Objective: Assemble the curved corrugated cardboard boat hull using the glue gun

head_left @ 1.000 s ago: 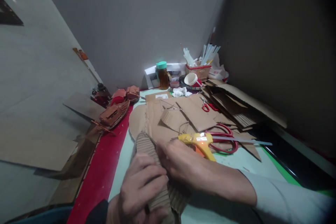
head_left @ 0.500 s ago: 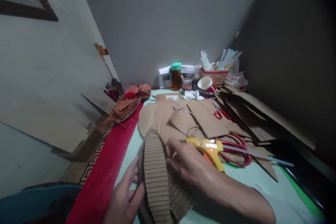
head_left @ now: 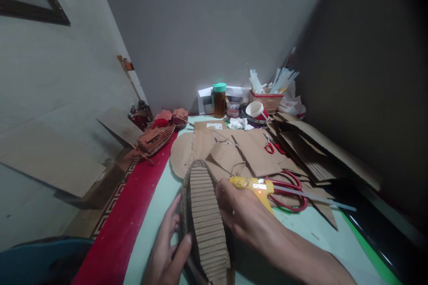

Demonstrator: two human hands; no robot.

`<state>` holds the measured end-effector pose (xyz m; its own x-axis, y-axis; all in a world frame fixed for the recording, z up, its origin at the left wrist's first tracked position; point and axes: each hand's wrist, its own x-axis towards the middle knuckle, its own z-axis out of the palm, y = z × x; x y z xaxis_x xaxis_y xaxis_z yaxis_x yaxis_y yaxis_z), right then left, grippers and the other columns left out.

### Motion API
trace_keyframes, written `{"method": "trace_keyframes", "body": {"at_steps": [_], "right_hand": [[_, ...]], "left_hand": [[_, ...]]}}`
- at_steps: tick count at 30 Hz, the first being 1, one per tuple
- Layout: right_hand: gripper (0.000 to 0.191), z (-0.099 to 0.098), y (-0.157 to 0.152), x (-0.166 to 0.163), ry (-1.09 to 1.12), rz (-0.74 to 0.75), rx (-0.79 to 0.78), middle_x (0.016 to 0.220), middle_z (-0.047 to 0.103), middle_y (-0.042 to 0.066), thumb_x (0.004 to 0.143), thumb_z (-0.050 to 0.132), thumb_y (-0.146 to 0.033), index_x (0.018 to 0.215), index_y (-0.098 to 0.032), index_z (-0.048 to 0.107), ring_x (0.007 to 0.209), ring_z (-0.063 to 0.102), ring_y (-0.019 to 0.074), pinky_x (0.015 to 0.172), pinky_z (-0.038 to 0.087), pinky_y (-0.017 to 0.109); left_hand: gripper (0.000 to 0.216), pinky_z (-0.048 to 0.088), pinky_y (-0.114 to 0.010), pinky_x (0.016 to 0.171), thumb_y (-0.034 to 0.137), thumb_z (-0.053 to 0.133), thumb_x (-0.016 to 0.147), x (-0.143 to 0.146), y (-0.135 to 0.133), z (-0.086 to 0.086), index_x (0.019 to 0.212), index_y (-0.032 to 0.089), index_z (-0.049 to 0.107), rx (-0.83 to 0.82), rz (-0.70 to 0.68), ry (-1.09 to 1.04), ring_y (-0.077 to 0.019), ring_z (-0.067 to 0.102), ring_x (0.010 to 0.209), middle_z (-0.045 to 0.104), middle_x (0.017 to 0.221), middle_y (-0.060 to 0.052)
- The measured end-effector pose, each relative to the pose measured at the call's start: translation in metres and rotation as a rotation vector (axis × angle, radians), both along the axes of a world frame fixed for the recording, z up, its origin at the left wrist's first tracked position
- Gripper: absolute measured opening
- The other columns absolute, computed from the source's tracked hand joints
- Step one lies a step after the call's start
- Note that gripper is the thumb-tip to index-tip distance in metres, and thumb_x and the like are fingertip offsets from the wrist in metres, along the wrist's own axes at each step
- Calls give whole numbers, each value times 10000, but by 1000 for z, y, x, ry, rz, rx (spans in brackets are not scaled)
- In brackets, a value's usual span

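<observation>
A boat-shaped hull of ribbed corrugated cardboard [head_left: 205, 218] stands on its edge on the pale green table [head_left: 301, 236] in front of me. My left hand [head_left: 167, 249] presses flat against its left side, thumb on the ribbed face. My right hand [head_left: 247, 218] grips the hull's right side from above. A yellow glue gun [head_left: 257, 187] with a lit orange lamp lies just beyond my right hand, a clear glue stick poking out of its back.
Large red scissors [head_left: 289, 189] lie behind the glue gun, on cardboard sheets [head_left: 247, 151]. Small red scissors [head_left: 269, 144], a green-lidded jar [head_left: 220, 100], a paper cup [head_left: 256, 110] and a box of glue sticks [head_left: 267, 95] sit further back. Model boats [head_left: 154, 139] rest on a red cloth [head_left: 130, 227].
My left hand came off the top of the hull and moved to its left side. The hull was turned up onto its edge. The camera swung slightly.
</observation>
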<state>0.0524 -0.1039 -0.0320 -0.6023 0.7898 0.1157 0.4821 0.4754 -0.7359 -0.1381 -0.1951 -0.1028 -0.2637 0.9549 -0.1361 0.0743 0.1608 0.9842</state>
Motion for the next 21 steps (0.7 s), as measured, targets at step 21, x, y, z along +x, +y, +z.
{"method": "trace_keyframes", "body": {"at_steps": [21], "right_hand": [[355, -11, -21, 10, -20, -54, 991, 1168, 744, 77, 1087, 336, -237, 1174, -165, 673, 1079, 623, 229, 994, 392, 423]], "left_hand": [[670, 434, -466, 1146, 493, 603, 872, 35, 16, 15, 1434, 172, 432, 178, 143, -200, -351, 493, 1397, 557, 1488, -170]]}}
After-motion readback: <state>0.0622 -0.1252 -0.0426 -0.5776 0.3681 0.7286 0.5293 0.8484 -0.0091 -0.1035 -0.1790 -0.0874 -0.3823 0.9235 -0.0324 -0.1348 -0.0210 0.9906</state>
